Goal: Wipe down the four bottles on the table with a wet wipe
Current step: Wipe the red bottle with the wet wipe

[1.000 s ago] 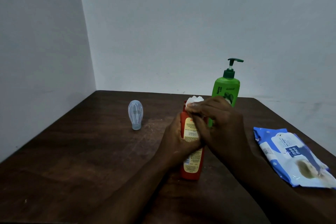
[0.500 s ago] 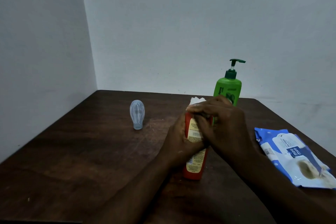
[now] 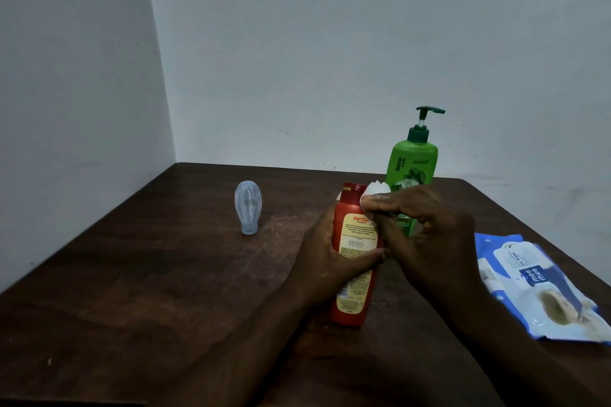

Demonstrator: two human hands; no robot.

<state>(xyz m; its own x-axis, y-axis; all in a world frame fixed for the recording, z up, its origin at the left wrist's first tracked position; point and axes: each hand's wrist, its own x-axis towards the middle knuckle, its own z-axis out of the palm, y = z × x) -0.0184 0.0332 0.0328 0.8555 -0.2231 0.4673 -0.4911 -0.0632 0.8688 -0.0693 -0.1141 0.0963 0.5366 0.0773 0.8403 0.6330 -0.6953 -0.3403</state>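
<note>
Red bottle being wiped, upright near the middle of the table.
Left hand is wrapped round its middle, evidently to steady it. Right hand pinches a bunched white wipe against its shoulder. The yellow label faces the camera.

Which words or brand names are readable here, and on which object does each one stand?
"Karthik", cut off by the wet wipe, on the red bottle; smaller print below is unreadable.
"Henna", running vertically, on the green pump bottle; other print is blurred.
"mee mee" on the blue wipes pack; the rest is too small.
</note>
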